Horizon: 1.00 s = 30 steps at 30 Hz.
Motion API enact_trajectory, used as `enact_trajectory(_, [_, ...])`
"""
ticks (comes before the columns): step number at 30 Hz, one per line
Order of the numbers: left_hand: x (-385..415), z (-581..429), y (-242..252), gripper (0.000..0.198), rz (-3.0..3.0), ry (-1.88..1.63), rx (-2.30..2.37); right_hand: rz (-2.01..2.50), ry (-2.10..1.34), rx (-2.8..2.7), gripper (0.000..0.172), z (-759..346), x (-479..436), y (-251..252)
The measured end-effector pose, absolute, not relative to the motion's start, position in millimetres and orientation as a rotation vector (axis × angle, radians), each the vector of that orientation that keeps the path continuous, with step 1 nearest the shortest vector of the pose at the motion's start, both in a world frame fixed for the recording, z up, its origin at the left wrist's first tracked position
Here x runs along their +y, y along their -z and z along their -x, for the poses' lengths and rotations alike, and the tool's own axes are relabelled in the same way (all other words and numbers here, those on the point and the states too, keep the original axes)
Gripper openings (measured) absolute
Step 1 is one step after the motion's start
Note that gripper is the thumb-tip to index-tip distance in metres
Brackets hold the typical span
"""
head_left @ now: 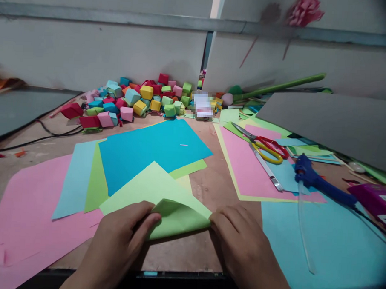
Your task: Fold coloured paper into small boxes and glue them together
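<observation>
A light green sheet of paper (153, 185) lies partly folded over itself near the table's front edge, its far corner pointing away from me. My left hand (128, 231) pinches the folded flap between thumb and fingers at the left. At the right end of the fold, the fingertips of my right hand (240, 236) close on the paper's corner. The flap bulges up a little between the two hands. Just beyond, a blue sheet (157, 147) lies on top of green and pale blue sheets, partly covered by the light green paper.
Scissors (263, 147) and a cutter knife (267, 169) rest on pink paper (243, 163) at right, beside a blue glue gun (319, 180) with a glue stick. Small paper-wrapped cubes (147, 93) pile up at the back. Pink sheets (33, 205) cover the left. A grey board (334, 125) juts in from the right.
</observation>
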<state>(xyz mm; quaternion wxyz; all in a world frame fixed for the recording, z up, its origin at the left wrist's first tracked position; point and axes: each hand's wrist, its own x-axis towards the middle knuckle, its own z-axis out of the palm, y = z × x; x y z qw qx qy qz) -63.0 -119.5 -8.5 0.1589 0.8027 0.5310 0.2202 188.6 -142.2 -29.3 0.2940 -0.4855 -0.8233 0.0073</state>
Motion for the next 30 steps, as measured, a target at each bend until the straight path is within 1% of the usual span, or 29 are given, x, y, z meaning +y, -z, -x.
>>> enact_trajectory(3, [-118, 59, 8, 0.035, -2.217, -0.526, 1.635, 1.315, -0.011, -2.18, 0.017, -186, -143, 32])
enact_trajectory(7, [-112, 54, 5, 0.033, -2.125, -0.305, 1.725, 1.368, 0.039, -2.124, 0.018, -183, -145, 36])
enact_trajectory(9, [-109, 53, 3, 0.033, -2.132, -0.266, 1.741, 1.378, 0.048, -2.102, 0.019, -183, -145, 37])
enact_trajectory(12, [-105, 50, -1, 0.032, -2.157, -0.242, 1.755, 1.365, 0.036, -2.1, 0.011, -185, -145, 38])
enact_trajectory(15, [-100, 46, -4, 0.031, -2.158, -0.13, 1.779, 1.349, 0.004, -2.102, 0.01, -187, -146, 38])
enact_trajectory(19, [-94, 39, -5, 0.03, -2.175, 0.061, 1.877, 1.386, -0.111, -2.116, 0.019, -189, -149, 38])
enact_trajectory(22, [-93, 36, -3, 0.03, -2.21, 0.205, 1.944, 1.309, -0.183, -2.116, 0.021, -192, -150, 38])
enact_trajectory(25, [-92, 34, -2, 0.03, -2.221, 0.307, 1.977, 1.247, -0.184, -2.099, 0.023, -196, -151, 40])
enact_trajectory(30, [-91, 30, -2, 0.03, -2.19, 0.356, 2.013, 1.396, -0.172, -2.155, 0.02, -199, -150, 42])
